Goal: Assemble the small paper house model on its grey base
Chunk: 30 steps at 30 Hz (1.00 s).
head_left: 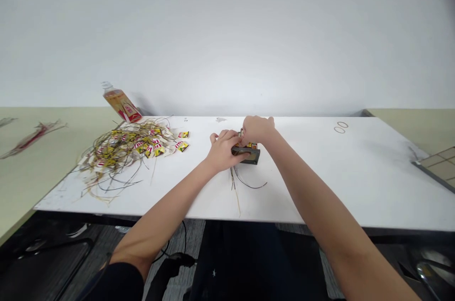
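On the white table in front of me is a small dark box-like holder [253, 158] with yellow-and-red pieces [253, 146] showing along its far side. My left hand [224, 150] grips its left end, with the thumb lying along the near side. Thin dark and pale wires [249, 186] trail from it toward the table's front edge. My right hand [256, 129] is closed just above the holder's far side, its fingertips bent down close to the left fingers. What the right fingers pinch is hidden.
Left on the table lies a tangled heap of wired yellow, white and red pieces [156, 150]. Behind it a labelled bottle [122, 104] leans. Two thin rings [340, 130] lie to the right. A gridded tray [439, 166] sits at the right edge. Reddish wires [33, 137] lie far left.
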Tool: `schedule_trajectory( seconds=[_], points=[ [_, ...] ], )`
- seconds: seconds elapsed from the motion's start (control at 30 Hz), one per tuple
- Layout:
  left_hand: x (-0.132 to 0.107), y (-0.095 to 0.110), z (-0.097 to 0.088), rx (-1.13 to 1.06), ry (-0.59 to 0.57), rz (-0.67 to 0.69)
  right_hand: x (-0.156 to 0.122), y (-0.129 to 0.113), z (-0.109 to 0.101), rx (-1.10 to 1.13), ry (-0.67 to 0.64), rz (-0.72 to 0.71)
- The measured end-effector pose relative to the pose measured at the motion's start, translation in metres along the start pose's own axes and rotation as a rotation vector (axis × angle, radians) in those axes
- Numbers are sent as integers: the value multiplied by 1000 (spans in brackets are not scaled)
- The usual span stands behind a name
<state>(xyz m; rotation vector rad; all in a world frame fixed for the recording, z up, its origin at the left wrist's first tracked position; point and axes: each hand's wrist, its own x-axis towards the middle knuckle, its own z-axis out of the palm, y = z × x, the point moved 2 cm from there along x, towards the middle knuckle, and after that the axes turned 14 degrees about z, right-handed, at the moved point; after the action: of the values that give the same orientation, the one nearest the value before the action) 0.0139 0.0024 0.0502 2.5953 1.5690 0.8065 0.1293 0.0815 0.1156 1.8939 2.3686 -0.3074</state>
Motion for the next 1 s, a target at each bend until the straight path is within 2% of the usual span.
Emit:
schedule_trajectory(
  seconds=[0.17,0.27,0.33,0.47,0.57,0.7,0.87,1.0],
  points=[
    [-10,-5,7,-175,63,-71,-13,14,6,131,33,-65],
    [-14,-9,10,-356,170,-82,-19,31,21,272,124,-126],
    [-15,-13,10,-428,208,-119,-16,42,35,416,135,-174],
    [-16,-26,11,-417,140,-270,2,58,61,718,150,-221],
    [-16,-35,12,-451,124,-291,9,61,71,778,216,-244],
    [-13,-37,8,-434,192,-320,0,61,68,850,321,-280],
    [-6,-30,-9,-448,314,-441,-18,57,56,918,470,-443],
    [-4,-28,-16,-534,394,-442,-20,54,55,894,555,-381]
  ],
)
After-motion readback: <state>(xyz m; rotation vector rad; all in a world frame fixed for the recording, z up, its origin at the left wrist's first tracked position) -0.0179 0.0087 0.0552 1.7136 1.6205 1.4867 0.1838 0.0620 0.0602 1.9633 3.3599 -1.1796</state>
